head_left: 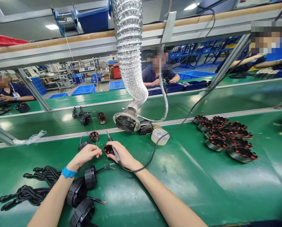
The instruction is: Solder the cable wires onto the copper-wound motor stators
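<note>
The tabletop (178, 186) is green, with pale, whitish streaks of shine. The motor ring (108, 149) at the right hand (122, 154) shows red and black, and the group of rings (240, 142) repeats dark red and black above silver sides. The soldering iron (116, 155) has a grey and black handle. The housings (77, 191) are fully black, the wristband (69, 172) is bright blue, and the silver duct (129, 47) carries a pattern of ribbed rings.

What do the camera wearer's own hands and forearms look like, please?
The left hand and right hand are ungloved, and no sleeves show on the forearms. A bright blue band circles the left wrist; the right wrist has none.
</note>
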Demonstrator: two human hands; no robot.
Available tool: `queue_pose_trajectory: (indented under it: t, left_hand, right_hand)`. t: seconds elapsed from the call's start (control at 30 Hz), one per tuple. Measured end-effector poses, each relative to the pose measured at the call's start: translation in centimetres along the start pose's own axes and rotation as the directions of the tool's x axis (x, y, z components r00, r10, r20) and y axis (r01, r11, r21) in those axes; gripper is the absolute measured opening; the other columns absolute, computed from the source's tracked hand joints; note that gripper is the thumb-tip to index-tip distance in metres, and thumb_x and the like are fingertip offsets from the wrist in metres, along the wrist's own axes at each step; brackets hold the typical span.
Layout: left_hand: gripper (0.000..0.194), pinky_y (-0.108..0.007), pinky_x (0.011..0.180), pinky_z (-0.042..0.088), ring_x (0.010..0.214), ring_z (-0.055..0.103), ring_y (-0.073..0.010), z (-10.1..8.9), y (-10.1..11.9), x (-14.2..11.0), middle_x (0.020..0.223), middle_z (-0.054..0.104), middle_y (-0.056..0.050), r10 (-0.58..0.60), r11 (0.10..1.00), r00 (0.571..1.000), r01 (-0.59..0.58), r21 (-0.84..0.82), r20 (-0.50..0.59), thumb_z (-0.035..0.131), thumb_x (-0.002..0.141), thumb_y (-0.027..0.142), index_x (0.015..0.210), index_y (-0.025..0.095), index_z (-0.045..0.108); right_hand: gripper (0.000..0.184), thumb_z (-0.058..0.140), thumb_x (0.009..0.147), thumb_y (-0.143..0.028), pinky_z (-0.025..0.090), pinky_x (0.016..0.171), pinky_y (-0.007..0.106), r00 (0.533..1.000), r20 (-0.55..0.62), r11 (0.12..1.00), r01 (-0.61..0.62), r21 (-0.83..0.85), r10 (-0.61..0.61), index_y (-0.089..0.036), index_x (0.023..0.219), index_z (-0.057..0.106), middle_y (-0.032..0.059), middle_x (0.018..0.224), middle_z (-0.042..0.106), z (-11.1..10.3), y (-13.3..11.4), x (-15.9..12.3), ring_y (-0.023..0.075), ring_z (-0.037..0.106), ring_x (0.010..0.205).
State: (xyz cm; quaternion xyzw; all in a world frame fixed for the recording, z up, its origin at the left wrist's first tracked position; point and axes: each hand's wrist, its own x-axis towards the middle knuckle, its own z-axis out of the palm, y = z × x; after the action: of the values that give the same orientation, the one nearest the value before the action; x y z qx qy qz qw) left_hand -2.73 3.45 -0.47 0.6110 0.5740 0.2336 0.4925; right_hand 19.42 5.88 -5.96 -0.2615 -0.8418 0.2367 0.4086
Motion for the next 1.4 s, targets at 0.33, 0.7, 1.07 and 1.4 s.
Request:
queue_pose_trajectory:
  t: [0.33,0.7,1.07,1.4]
  left_hand:
    - [0.054,-0.023,0.042,0.006,0.041,0.019,-0.0015,2.1,-0.7,2.1,0.060,0.050,0.004,-0.031,0.897,0.996,-0.008,-0.443,-0.081,0.079,0.061,0.056,0.084,0.008,0.066]
    - [0.034,-0.024,0.062,0.036,0.066,0.052,-0.0141,1.2,-0.7,0.7,0.069,0.066,-0.004,0.109,0.987,0.990,-0.118,0.106,0.084,0.067,0.075,0.046,0.067,0.013,0.068]
    - [0.051,-0.021,0.040,0.004,0.039,0.017,0.0004,2.0,-0.8,2.4,0.059,0.053,0.002,-0.090,0.839,0.992,0.123,-0.530,0.088,0.083,0.061,0.053,0.076,0.010,0.062]
    - [0.058,-0.023,0.047,0.028,0.046,0.041,-0.0095,0.5,1.1,-0.9,0.061,0.069,-0.009,0.121,0.988,0.992,-0.125,0.095,0.039,0.051,0.088,0.060,0.067,0.012,0.074]
  right_hand:
    - [0.042,0.078,0.079,-0.019,0.049,0.083,0.037,0.998,-0.045,0.997,-0.050,-0.063,0.047,-0.023,0.114,0.055,0.0058,0.104,0.061,0.3,-0.8,0.5,0.0232,0.057,0.096]
    - [0.054,0.083,0.073,-0.020,0.048,0.086,0.038,0.989,-0.123,0.996,-0.089,-0.031,0.084,-0.023,0.117,0.052,0.0069,0.108,0.061,0.2,-0.5,0.4,0.0247,0.056,0.099]
    - [0.049,0.085,0.070,-0.020,0.046,0.083,0.037,0.982,-0.141,0.991,-0.131,-0.027,0.126,-0.024,0.109,0.054,0.0045,0.103,0.060,0.7,-0.9,0.5,0.0242,0.055,0.095]
    - [0.054,0.084,0.070,-0.023,0.047,0.086,0.037,0.968,-0.207,0.990,-0.140,0.025,0.142,-0.023,0.113,0.052,0.0048,0.105,0.060,0.5,0.4,0.1,0.0234,0.056,0.096]
